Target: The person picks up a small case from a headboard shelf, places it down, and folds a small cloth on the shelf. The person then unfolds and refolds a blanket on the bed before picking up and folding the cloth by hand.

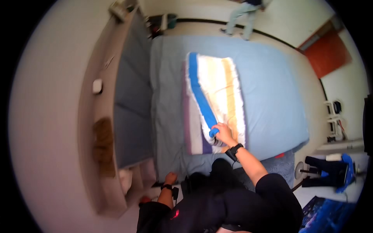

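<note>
Right now a folded striped quilt [219,89] lies on the pale blue bed [272,93], near its middle, longer from 12 to 6 o'clock than across. Its upper layer looks thick and soft, with a plump, rounded white edge along the 3 o'clock side. A bright blue band starts at the 11 o'clock corner and slants down toward 6 o'clock; next to it come white, pale yellow, and a deeper tan-yellow stripe. Small creases cross the surface. On the 9 o'clock side an under layer sticks out, showing mauve and whitish stripes, with dark purple at its near end. Between 5 and 6 o'clock the cloth is bunched and lifted into a small hollow.

There the right hand [224,134] pinches a crumpled bit of the blue band between thumb and fingers. The left hand [170,178] is away from the quilt, at its 7 o'clock, beside the near edge of the bed, its fingers curled in.

Taking the quilt as the clock's centre, a grey-blue headboard [134,93] stands at 9 o'clock, with a small white box [97,86] on the shelf behind it; a brown cloth [103,141] hangs at 8. Between 12 and 1, another person [241,19] stands beyond the bed in light trousers.
</note>
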Action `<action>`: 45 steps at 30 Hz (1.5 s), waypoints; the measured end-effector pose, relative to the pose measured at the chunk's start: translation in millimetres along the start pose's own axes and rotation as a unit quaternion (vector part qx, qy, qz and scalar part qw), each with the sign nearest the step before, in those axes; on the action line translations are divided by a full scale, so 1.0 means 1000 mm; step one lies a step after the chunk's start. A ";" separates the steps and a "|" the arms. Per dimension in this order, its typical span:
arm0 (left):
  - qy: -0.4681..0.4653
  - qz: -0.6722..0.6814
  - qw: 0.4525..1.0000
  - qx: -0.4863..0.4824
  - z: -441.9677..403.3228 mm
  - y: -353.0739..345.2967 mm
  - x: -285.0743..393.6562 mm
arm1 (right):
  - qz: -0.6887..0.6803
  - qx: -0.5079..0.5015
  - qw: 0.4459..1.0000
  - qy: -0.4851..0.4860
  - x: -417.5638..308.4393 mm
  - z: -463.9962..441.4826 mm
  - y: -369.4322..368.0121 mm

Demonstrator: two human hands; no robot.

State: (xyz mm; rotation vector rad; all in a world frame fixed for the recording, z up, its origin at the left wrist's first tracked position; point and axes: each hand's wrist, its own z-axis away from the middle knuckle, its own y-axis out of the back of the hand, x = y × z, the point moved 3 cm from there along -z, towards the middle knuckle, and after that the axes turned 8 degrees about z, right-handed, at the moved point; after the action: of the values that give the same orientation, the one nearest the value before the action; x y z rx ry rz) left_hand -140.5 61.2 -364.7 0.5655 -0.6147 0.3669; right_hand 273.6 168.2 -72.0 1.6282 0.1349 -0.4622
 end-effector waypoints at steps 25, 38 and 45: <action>0.268 0.236 0.934 0.018 0.069 -0.044 0.124 | 0.364 0.014 0.897 -0.251 0.505 0.160 0.250; -0.033 -0.073 0.997 -0.019 -0.140 -0.153 0.400 | -0.166 -0.510 0.777 -0.329 0.407 0.527 -0.018; 0.100 -0.203 0.974 0.008 -0.228 -0.253 0.477 | -0.188 -0.368 0.869 -0.272 0.347 0.461 0.050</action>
State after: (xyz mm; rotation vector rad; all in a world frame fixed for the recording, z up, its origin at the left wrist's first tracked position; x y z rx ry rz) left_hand 443.8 72.1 -315.8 0.6447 -0.2917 0.0403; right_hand 508.1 -351.9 -174.8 0.6729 0.1757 -1.0144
